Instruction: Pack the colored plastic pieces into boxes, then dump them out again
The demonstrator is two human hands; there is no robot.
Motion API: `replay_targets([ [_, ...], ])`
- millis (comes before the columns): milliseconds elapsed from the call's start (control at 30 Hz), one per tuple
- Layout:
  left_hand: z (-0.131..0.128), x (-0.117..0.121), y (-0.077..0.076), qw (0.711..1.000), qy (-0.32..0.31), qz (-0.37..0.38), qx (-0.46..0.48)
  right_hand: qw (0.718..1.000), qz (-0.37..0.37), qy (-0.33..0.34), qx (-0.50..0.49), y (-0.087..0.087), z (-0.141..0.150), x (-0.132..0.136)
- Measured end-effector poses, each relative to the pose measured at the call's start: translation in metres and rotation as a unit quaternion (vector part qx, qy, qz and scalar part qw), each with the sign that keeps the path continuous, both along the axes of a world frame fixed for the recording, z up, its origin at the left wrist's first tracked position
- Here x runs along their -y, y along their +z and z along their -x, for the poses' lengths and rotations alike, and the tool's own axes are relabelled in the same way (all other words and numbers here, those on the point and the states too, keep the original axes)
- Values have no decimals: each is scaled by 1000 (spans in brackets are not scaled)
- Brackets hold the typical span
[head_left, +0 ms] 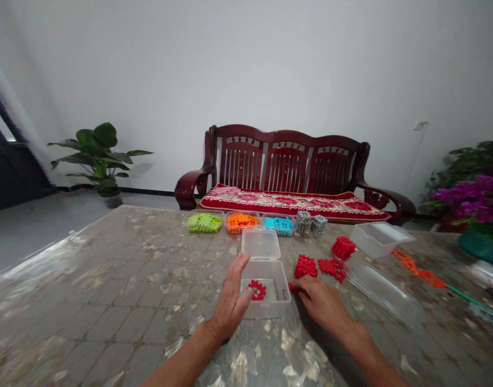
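Observation:
A clear plastic box stands on the table with its hinged lid tipped back. Inside it lies a red toothed plastic piece. My left hand rests against the box's left side, fingers stretched out and thumb over the rim. Just right of the box, my right hand pinches a small red plastic piece, only partly visible. Beyond that hand sit a red block of joined pieces, some flat red pieces and another red block.
Boxes of green pieces, orange pieces and blue pieces line the far edge, beside grey blocks. At right are an open clear box, a clear lid and orange scissors. A wooden bench stands behind.

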State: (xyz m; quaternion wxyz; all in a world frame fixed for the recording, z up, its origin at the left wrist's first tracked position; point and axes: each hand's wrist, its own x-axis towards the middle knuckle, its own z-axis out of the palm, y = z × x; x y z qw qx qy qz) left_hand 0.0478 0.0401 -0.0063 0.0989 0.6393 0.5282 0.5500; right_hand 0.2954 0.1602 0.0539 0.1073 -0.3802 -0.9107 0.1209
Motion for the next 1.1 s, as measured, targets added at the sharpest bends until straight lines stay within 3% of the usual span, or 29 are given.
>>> replay_targets([
  [133, 0, 0, 0, 1000, 0, 2, 3, 993, -60, -74, -74, 8, -4, -17],
  [233, 1, 0, 0, 1000, 1, -3, -2, 986, -109, -103, -75, 17, -5, -33],
  [467, 0, 0, 1, 1000, 4, -9, -9, 991, -71, -113, 20, 17, -5, -50],
  [600, 0, 0, 3, 1000, 2, -8, -7, 989, -91, -114, -23, 15, -6, -51],
  [733, 0, 0, 2, 1000, 2, -12, -10, 986, -87, -112, -85, 26, -1, -45],
  [833, 0, -1, 1, 1000, 5, -12, -12, 986, -64, -88, -125, 42, 10, -31],
  [933, -1, -1, 1, 1000, 6, -12, -13, 991, -21, -14, -134, 57, 26, -12],
  [1100, -1, -1, 1, 1000, 9, -7, -15, 991, 18, 105, -78, 62, 52, 7],
])
